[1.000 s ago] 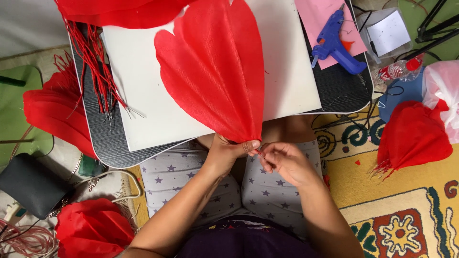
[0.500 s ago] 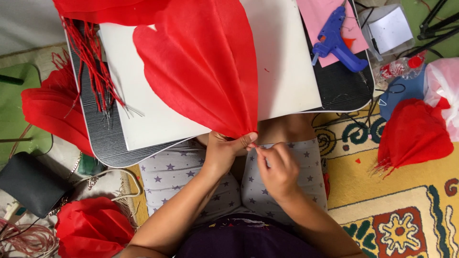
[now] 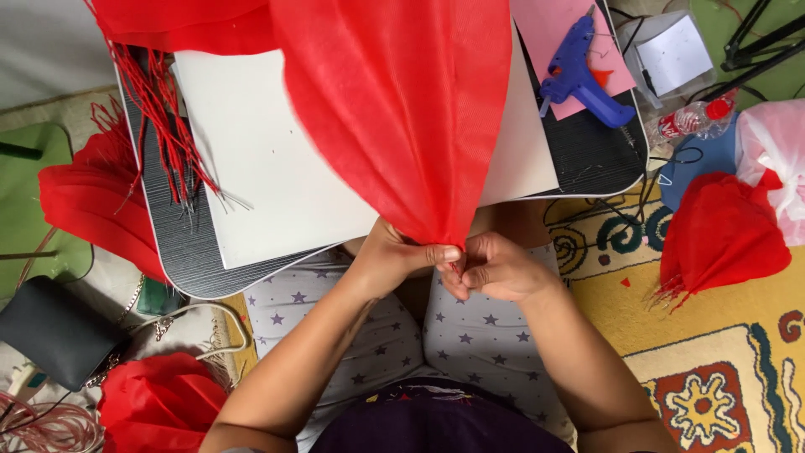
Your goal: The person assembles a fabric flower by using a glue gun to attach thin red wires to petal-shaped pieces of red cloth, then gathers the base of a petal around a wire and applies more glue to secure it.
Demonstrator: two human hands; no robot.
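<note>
- Right now the left hand (image 3: 394, 256) is clenched tight around the gathered bottom tip of a big red petal-shaped piece of fibrous fabric (image 3: 402, 109).
- Her right hand (image 3: 495, 267) curls closed just beside it, fingertips pinching the same tip.
- Fanning upward from both fists, the fabric covers the white board (image 3: 260, 176) on the dark ribbed lap table (image 3: 168, 226), past its near edge.

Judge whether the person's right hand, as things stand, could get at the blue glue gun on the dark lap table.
Probably yes, but not at once. The right hand is pinched with the left hand on the gathered base of the red fabric petal. The glue gun lies uncovered on the pink sheet, on the right hand's side.
</note>
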